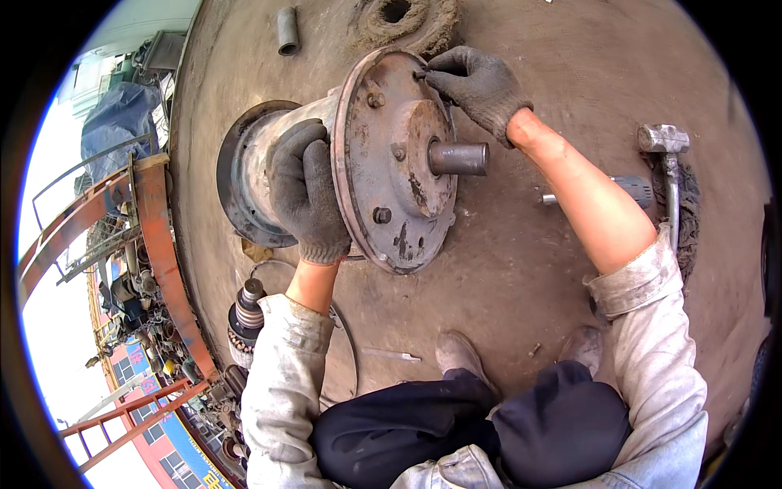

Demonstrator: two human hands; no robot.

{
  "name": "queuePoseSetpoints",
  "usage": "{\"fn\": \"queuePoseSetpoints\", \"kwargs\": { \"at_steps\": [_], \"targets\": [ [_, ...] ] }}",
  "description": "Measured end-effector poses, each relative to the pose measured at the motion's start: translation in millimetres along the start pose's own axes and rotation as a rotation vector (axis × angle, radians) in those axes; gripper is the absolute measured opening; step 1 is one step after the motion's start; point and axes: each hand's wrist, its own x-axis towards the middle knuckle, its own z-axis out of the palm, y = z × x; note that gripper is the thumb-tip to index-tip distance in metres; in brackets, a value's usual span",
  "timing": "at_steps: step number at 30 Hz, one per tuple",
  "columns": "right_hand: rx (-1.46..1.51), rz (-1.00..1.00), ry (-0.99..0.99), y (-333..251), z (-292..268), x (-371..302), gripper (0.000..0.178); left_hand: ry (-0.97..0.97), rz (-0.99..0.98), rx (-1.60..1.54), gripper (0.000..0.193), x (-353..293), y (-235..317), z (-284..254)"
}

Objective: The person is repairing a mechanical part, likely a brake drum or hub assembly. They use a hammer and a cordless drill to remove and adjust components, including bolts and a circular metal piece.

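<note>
An electric motor with a round, rusty end flange [371,163] lies on the ground, its steel shaft [459,158] pointing right. Grey knitted gloves cover both my hands. My right hand [472,85] pinches a small bolt [420,74] at a hole near the flange's upper right edge. Behind the flange, my left hand [308,191] lies against the pale motor housing [259,151] with its fingers curled; the flange hides whatever they grip. Other bolt heads, such as a dark one [381,215], sit in the flange face.
A hammer [664,140] and a grey power tool [631,191] lie to the right. Left of my knees stands a rotor-like part [247,314] beside a looped cable. Beyond the motor are a metal tube [287,31] and a coiled ring [395,20]. Scrap parts line an orange frame [175,269].
</note>
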Motion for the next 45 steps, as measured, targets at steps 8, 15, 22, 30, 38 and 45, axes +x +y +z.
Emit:
{"fn": "queuePoseSetpoints", "kwargs": {
  "at_steps": [8,15,22,30,38,45],
  "targets": [
    [-0.104,-0.099,0.020,-7.7,8.7,1.9,0.030,-0.032,0.284,0.165,0.017,8.9,-2.2,-2.5],
    [0.149,-0.051,-0.073,15.4,8.2,10.3,0.027,-0.009,0.097,0.030,0.015,3.4,8.9,5.0],
    [0.099,-0.114,-0.035,20.0,11.3,13.5,0.029,-0.007,0.088,0.060,0.015,2.4,10.8,3.1],
    [-0.185,-0.175,0.021,6.5,10.5,6.9,0.034,-0.023,0.086,0.094,0.016,2.5,12.1,1.9],
    [0.050,-0.155,0.030,14.9,17.2,5.1,0.025,-0.026,0.187,0.183,0.015,5.8,14.0,1.2],
    [-0.188,-0.131,0.031,-1.5,16.4,5.2,0.026,-0.024,0.240,0.204,0.015,6.0,15.8,2.0]
  ]
}}
